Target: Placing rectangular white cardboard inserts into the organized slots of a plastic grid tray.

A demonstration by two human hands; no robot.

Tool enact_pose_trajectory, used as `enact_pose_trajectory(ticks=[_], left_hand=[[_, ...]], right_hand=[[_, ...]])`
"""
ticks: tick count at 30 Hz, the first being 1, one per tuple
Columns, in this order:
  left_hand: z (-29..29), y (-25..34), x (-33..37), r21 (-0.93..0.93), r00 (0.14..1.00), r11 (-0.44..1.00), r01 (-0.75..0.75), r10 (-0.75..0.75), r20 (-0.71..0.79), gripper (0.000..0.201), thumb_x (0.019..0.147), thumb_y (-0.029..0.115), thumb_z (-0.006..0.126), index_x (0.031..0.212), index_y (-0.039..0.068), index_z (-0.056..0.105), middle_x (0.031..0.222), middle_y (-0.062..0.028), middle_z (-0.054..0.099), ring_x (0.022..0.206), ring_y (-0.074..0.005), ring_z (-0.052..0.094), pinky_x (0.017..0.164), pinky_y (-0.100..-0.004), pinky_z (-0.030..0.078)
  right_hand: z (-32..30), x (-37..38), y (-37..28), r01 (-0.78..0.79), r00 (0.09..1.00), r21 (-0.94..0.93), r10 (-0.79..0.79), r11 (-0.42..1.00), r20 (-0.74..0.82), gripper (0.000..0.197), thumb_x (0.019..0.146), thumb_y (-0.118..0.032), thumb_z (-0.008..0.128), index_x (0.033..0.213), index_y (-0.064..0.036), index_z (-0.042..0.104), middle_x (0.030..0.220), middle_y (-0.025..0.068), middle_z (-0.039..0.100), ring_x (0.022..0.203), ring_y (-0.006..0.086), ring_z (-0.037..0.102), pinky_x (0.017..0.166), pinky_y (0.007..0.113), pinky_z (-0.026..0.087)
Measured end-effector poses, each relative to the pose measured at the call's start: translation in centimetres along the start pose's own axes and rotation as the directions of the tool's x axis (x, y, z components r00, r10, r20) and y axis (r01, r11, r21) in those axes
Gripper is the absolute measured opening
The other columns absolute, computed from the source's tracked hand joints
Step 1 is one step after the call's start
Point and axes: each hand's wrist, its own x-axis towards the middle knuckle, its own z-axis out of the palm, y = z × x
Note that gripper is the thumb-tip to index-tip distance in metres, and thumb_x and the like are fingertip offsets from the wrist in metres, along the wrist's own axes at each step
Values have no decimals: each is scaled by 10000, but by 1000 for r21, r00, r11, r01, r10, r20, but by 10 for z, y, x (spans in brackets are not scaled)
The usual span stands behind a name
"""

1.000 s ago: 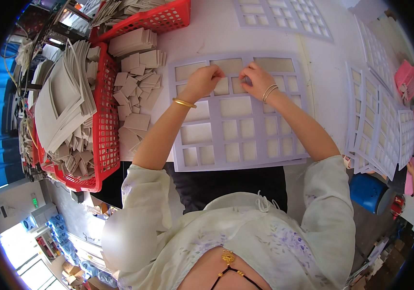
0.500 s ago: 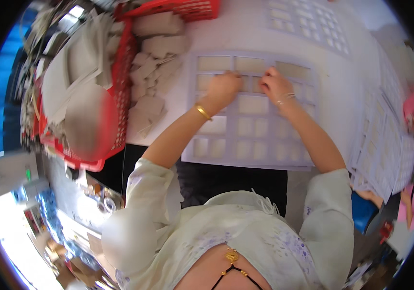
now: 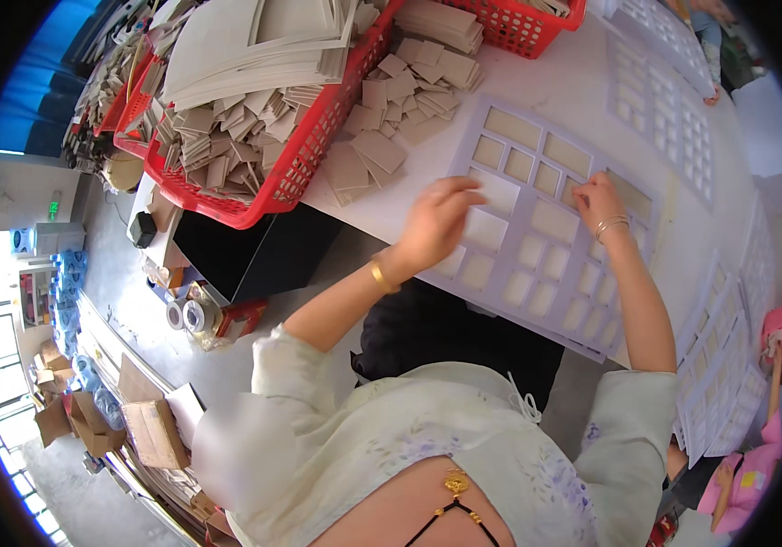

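A lilac frame sheet (image 3: 517, 211) with several rectangular windows lies on the white table in front of me; grey-beige card shows inside many windows. My left hand (image 3: 441, 219) hovers over the sheet's left edge, its fingers spread and loosely bent, with nothing visible in them. My right hand (image 3: 597, 198) rests at the upper right part of the sheet, beside a small window. Its fingertips are pinched together, and whatever they hold is hidden. Loose grey card pieces (image 3: 400, 93) lie in a heap beyond the sheet, left of it.
A red plastic basket (image 3: 309, 150) full of card pieces and large card sheets stands at the left. Another red basket (image 3: 523, 35) is at the back. More lilac sheets (image 3: 660, 114) lie far right, with a stack (image 3: 719, 351) nearer. Someone in pink (image 3: 742, 483) is at the right.
The view has swung left, so the sheet appears turned and the baskets show more fully. My left hand has come away from the upper windows toward the sheet's left edge; the right stays at the sheet.
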Motion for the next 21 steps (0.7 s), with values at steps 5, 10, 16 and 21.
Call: enact_pose_trajectory(ticks=[5, 10, 16, 21], left_hand=[[-66, -34, -55, 382, 957, 888, 254, -172, -235, 342, 722, -72, 571, 1034, 66, 598, 1157, -133, 571, 1039, -335, 546, 888, -410, 418], [-84, -61, -74, 609, 943, 721, 330, -224, -246, 422, 713, 15, 608, 1124, 102, 570, 1232, -66, 547, 1146, -298, 477, 972, -439, 346], [-86, -63, -76, 603, 946, 729, 323, -262, -189, 462, 714, 40, 644, 1162, 122, 567, 1266, -35, 544, 1178, -281, 470, 1000, -446, 320], [-94, -53, -68, 614, 952, 728, 306, -247, -182, 423, 689, 73, 678, 1102, 125, 601, 1201, -23, 569, 1106, -263, 494, 982, -465, 323]], right_hand=[[-2, 28, -93, 236, 956, 136, -204, 962, -211, 283, 734, -271, 727, 971, -134, 657, 975, 66, 624, 983, 267, 555, 832, 435, 441], [50, 55, -225, 421, 905, 268, -420, 867, -65, 812, 631, -345, 797, 1318, -132, 419, 1350, 109, 455, 1247, 306, 431, 977, 444, 400], [70, 76, -258, 395, 913, 186, -408, 899, 31, 632, 706, -211, 709, 1285, -125, 469, 1295, 98, 519, 1193, 275, 492, 945, 426, 418], [52, 79, -235, 365, 931, 245, -355, 898, -84, 416, 769, -106, 622, 1181, -102, 563, 1025, 106, 667, 953, 287, 625, 876, 407, 436]])
